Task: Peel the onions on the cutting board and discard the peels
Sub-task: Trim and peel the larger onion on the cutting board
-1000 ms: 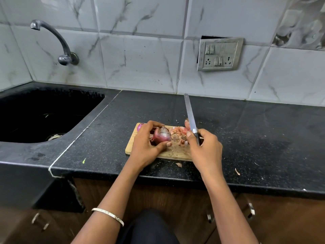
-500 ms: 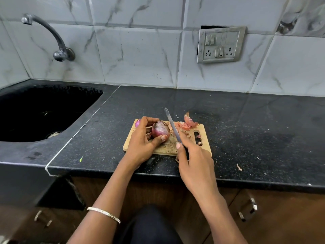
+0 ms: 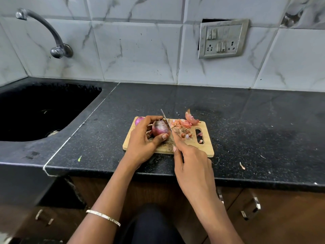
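Note:
A wooden cutting board [image 3: 207, 147] lies on the black counter. My left hand [image 3: 142, 140] grips a red onion [image 3: 159, 129] standing on the board, thumb in front and fingers over its top. My right hand [image 3: 191, 159] holds a knife [image 3: 165, 120], index finger stretched along the blade, and the blade rests against the onion's right side. A second onion [image 3: 139, 120] peeks out behind my left hand at the board's far left corner. Loose peels [image 3: 184, 123] are piled on the board's far right part.
A black sink [image 3: 40, 110] with a wall tap [image 3: 58, 48] is to the left. A switch and socket plate [image 3: 222, 38] sits on the tiled wall. Small peel scraps [image 3: 242, 165] lie on the counter right of the board. Drawer handles [image 3: 253, 208] are below the counter edge.
The knife has come down from pointing away over the counter to rest against the onion's right side. My left hand kept hold of the onion.

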